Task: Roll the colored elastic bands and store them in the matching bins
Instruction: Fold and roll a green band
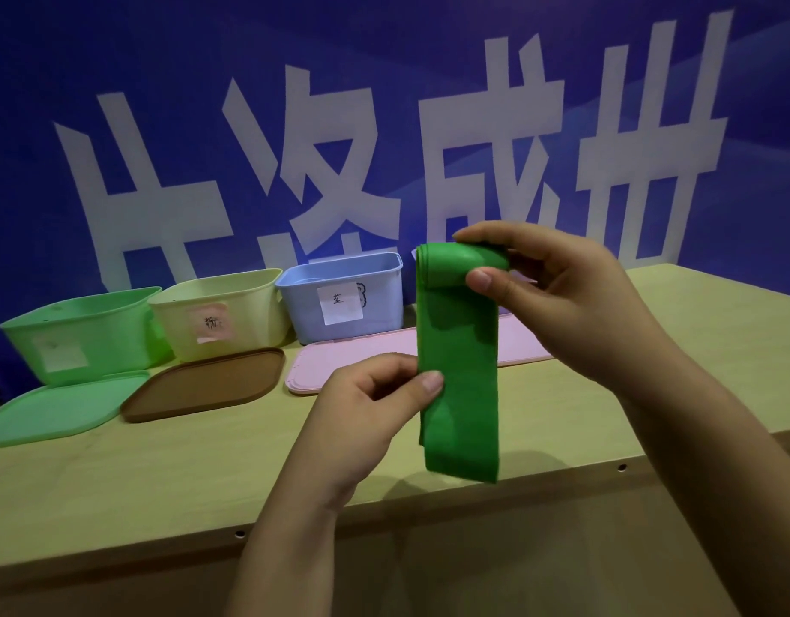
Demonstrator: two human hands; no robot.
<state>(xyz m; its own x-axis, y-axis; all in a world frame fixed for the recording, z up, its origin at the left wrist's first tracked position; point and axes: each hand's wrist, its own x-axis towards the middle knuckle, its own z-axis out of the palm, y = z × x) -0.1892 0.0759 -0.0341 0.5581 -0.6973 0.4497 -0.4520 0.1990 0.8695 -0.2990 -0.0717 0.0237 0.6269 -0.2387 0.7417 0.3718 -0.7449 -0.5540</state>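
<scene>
Wide green elastic band (459,371) hangs mid-frame above the pale wooden table (161,474). Right hand (558,296) pinches its rolled top; left hand (375,403) pinches its left edge. Light green plastic bin (81,336) far left.

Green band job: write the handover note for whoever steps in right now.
Right hand grips the rolled top of the green band, held in the air above the table.
Left hand pinches the band's left edge lower down; the tail hangs loose.
Green bin, yellow bin and blue bin stand open at the back left, lids lying in front.
Done: rolling started at the top.
Left: finish the roll and drop it in the green bin.
</scene>
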